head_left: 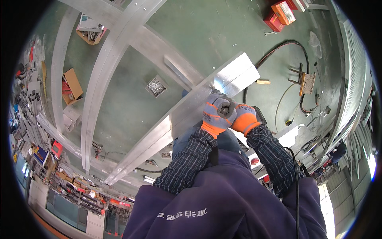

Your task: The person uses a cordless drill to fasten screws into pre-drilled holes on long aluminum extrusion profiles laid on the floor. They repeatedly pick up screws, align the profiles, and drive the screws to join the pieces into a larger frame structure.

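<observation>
A pale aluminium beam (pixel 179 107) runs diagonally in front of me, from lower left to upper right. Both hands wear grey and orange gloves and are closed around a dark power drill (pixel 225 110), mostly hidden by the fingers. My left hand (pixel 214 115) wraps the drill's body. On the handle side, my right hand (pixel 244 117) grips it, with a black part of the drill sticking out beside the wrist. The drill's nose points at the beam's face, where a bluish-white glow shows. Whether the tip touches the metal is hard to tell.
More aluminium beams (pixel 105 65) form a frame at left. On the green floor stand an open carton (pixel 71 85), a small box of metal fasteners (pixel 156 86) and red and orange boxes (pixel 280 16). A dark cable (pixel 294 42) curves at right. A black cord (pixel 296 187) hangs by my right arm.
</observation>
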`<state>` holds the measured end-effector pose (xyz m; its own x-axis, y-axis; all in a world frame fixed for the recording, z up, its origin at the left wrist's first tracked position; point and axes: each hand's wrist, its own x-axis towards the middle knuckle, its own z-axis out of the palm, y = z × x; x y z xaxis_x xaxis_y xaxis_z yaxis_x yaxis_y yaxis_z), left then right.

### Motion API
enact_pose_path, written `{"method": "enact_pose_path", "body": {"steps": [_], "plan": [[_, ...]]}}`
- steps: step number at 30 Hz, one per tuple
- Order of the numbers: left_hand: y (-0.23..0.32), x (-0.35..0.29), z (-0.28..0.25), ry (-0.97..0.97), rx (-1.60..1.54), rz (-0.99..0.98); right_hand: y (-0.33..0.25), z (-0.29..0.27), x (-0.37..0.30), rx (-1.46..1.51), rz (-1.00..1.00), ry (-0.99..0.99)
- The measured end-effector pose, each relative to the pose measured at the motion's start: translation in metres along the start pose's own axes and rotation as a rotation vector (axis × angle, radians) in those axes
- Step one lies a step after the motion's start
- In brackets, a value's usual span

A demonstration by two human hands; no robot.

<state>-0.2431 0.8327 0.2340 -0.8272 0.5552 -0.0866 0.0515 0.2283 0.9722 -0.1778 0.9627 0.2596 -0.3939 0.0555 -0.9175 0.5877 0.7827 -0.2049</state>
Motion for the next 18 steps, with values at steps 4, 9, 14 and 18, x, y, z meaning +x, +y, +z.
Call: {"method": "enact_pose_path", "body": {"steps": [4, 9, 14, 18], "plan": [[-0.01, -0.005, 0.006, 0.04, -0.081, -0.022, -0.017, -0.038, -0.004, -0.162, -0.04, -0.042], [0.005, 0.005, 0.01, 0.134, -0.117, -0.07, -0.012, -0.049, 0.001, -0.187, -0.086, -0.018], [0.008, 0.011, 0.017, 0.121, -0.044, -0.076, -0.002, -0.05, 0.004, -0.153, -0.057, -0.061], [0.005, 0.009, 0.013, 0.097, -0.049, 0.033, 0.008, -0.022, 0.006, -0.135, -0.037, -0.013]]}}
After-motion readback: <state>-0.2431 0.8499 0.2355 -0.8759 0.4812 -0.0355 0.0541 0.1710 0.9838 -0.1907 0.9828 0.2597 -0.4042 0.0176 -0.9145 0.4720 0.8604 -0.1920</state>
